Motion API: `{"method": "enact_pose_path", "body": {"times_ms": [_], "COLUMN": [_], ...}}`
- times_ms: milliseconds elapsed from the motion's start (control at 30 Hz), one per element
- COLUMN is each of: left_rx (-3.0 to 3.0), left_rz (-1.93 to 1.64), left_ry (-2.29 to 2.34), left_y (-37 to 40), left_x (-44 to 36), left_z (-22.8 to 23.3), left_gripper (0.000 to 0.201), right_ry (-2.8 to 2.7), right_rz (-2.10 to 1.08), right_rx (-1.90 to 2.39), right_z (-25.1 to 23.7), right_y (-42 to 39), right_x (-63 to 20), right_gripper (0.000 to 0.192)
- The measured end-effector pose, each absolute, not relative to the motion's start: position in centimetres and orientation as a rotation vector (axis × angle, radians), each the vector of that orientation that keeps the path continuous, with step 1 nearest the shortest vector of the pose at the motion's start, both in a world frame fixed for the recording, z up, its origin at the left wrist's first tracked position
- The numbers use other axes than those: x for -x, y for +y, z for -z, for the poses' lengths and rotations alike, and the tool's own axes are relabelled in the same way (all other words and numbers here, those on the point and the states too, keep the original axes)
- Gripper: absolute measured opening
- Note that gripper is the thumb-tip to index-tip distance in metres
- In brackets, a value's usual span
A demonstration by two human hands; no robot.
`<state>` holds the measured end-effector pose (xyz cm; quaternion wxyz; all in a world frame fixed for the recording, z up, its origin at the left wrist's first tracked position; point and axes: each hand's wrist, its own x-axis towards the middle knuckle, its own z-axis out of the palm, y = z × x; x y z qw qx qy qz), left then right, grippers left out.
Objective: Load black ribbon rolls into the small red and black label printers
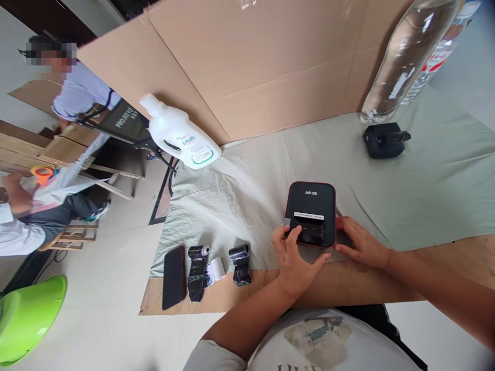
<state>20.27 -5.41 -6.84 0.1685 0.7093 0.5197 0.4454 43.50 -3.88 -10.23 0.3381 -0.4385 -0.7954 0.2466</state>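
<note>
**Both hands on small black label printer**

Person sits at low bench covered with pale green cloth; cardboard sheet stands up behind it; black label printer with red edging lies flat near front edge of cloth, right in front of person; left hand is at printer's near left corner, fingers curled into the open slot area, grip pressed onto the printer's front part, whether anything small is pinched cannot be told; right hand lies flat against printer's right side, fingers spread loosely, touching the casing, not closed round it.

Left of the hands, near bench's front edge: black phone lying flat; beside it a black-wrapped roll; a white paper roll touching that; another black-wrapped roll just right of it; white plastic jug lies tilted at cloth's far left corner; clear water bottle at far right, small black device just below it; another person sits well apart at left; green plastic object on floor at lower left.
</note>
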Motion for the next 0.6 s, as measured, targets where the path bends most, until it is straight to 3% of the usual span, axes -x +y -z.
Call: {"method": "enact_pose_path", "body": {"times_ms": [100, 367, 600], "left_rx": [-2.167, -2.262, -2.22], "left_rz": [-1.256, -1.264, -1.345], "left_ry": [1.408, 1.345, 1.293], "left_y": [-5.8, -6.3, -6.1], "left_x": [-19.0, -17.3, -16.6], "left_z": [6.8, 6.2, 6.6], "left_gripper": [0.086, 0.055, 0.045], "right_ry": [-2.033, -1.883, -1.902], "right_rz": [-0.668, -0.725, -0.714], "right_rx": [1.132, 1.099, 1.097], "right_z": [10.3, 10.2, 10.3], "right_y": [-4.0, -5.1, -5.3], "right_x": [-43.3, -41.8, -41.7], "right_gripper": [0.048, 0.066, 0.073]}}
